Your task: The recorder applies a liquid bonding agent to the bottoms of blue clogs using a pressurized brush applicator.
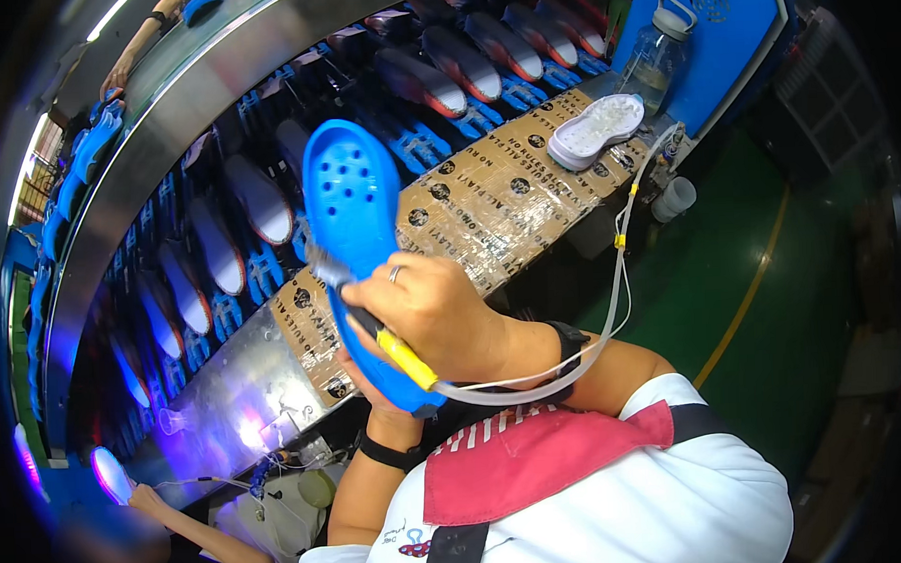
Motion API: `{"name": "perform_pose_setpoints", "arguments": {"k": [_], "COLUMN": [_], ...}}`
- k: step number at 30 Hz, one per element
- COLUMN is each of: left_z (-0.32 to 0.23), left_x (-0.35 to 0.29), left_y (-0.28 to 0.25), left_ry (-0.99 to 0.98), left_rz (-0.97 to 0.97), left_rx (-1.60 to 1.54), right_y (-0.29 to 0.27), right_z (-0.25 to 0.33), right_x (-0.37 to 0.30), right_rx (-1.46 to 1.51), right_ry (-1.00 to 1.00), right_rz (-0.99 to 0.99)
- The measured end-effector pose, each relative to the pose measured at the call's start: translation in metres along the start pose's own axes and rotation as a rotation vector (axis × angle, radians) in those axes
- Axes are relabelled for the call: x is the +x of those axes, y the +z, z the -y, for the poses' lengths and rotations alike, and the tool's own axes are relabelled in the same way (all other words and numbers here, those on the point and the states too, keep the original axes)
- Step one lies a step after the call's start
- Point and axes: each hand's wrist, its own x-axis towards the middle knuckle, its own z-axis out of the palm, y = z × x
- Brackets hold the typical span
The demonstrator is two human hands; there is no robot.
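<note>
Blue clog held upright above the tabletop, sole side toward the camera. Left hand closed around its heel from below, mostly hidden. Right hand closed on a yellow-handled brush fed by a clear tube, bristles touching the sole's lower left edge. Coating apparently under way, extent unclear. White sole lying apart on the tabletop; conveyor of soles behind.
</note>
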Motion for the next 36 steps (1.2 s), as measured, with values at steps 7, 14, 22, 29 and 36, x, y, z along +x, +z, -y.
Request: {"name": "perform_pose_setpoints", "arguments": {"k": [7, 14, 22, 29, 36], "left_z": [-0.011, -0.013, -0.025, -0.045, -0.06], "left_x": [0.005, 0.003, 0.017, 0.022, 0.021], "left_y": [0.008, 0.041, 0.034, 0.035, 0.032], "left_ry": [-0.043, -0.007, -0.048, 0.012, 0.007], "left_rz": [0.368, 0.23, 0.352, 0.383, 0.45], "left_rx": [-0.225, 0.02, -0.145, -0.098, -0.122], "right_y": [-0.002, 0.0, -0.003, -0.012, -0.027], "right_z": [-0.004, 0.011, 0.013, 0.009, 0.009], "right_x": [-0.001, -0.015, -0.033, -0.035, -0.04], "right_rx": [0.002, 0.239, 0.345, 0.408, 0.532], "right_ry": [-0.06, -0.076, -0.141, 0.07, 0.012], "right_rz": [-0.277, 0.019, 0.267, 0.192, 0.284]}}
